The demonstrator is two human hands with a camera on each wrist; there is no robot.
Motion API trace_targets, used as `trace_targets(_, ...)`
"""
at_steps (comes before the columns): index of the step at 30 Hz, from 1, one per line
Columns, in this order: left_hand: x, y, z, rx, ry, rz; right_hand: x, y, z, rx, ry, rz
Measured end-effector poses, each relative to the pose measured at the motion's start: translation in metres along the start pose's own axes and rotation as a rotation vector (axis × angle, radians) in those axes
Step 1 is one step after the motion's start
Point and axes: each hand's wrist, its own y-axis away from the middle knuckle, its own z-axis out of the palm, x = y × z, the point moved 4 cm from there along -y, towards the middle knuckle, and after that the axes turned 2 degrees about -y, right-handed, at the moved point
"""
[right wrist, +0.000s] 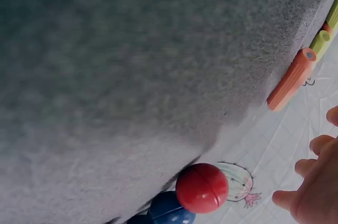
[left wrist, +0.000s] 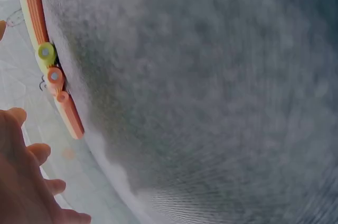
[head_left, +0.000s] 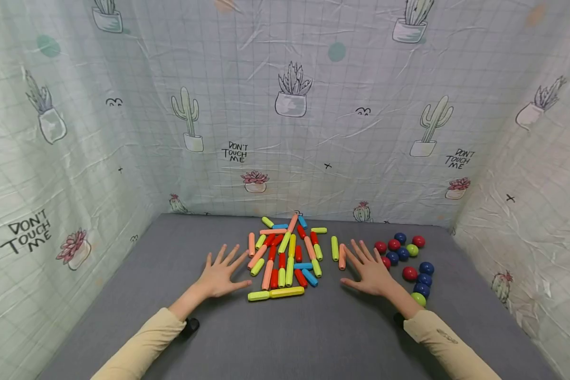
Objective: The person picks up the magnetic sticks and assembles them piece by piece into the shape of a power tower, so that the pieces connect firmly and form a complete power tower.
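My left hand (head_left: 220,277) is spread with straight fingers just left of a group of short coloured sticks. It holds nothing. On the other side, my right hand (head_left: 369,272) is spread the same way, its fingertips close to an orange stick (head_left: 342,257). The sticks between the hands are red, orange, blue, yellow and light green, some joined end to end. Nearest the front lies a joined light green and yellow stick (head_left: 276,294). In the right wrist view, an orange stick (right wrist: 292,79) and a red ball (right wrist: 202,187) lie beyond the spread fingers.
Right of my right hand are several balls, among them a red ball (head_left: 409,273), a dark blue ball (head_left: 426,268) and a green ball (head_left: 418,300). The grey table (head_left: 285,343) meets a cactus-print cloth (head_left: 332,158) at the back and sides.
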Motion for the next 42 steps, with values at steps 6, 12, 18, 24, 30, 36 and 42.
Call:
trace_targets(6, 0.007, 0.001, 0.000, 0.018, -0.004, 0.039, 0.002, 0.006, -0.003, 0.015, 0.010, -0.010)
trace_targets(12, 0.019, 0.002, -0.004, 0.013, 0.016, 0.087, 0.005, 0.013, -0.008, 0.021, 0.011, -0.019)
trace_targets(18, 0.038, -0.002, -0.005, 0.005, 0.006, 0.173, 0.010, 0.020, -0.014, 0.035, -0.004, -0.034)
trace_targets(24, 0.060, -0.007, -0.006, -0.014, 0.017, 0.249, 0.017, 0.028, -0.016, 0.084, -0.012, -0.070)
trace_targets(30, 0.076, -0.013, -0.005, -0.032, 0.030, 0.303, 0.021, 0.035, -0.020, 0.135, -0.013, -0.092)
trace_targets(36, 0.088, -0.023, 0.001, -0.081, 0.034, 0.384, 0.025, 0.038, -0.021, 0.116, -0.013, -0.066)
trace_targets(42, 0.101, -0.032, 0.008, -0.111, 0.052, 0.458, 0.029, 0.041, -0.018, 0.142, 0.015, -0.077)
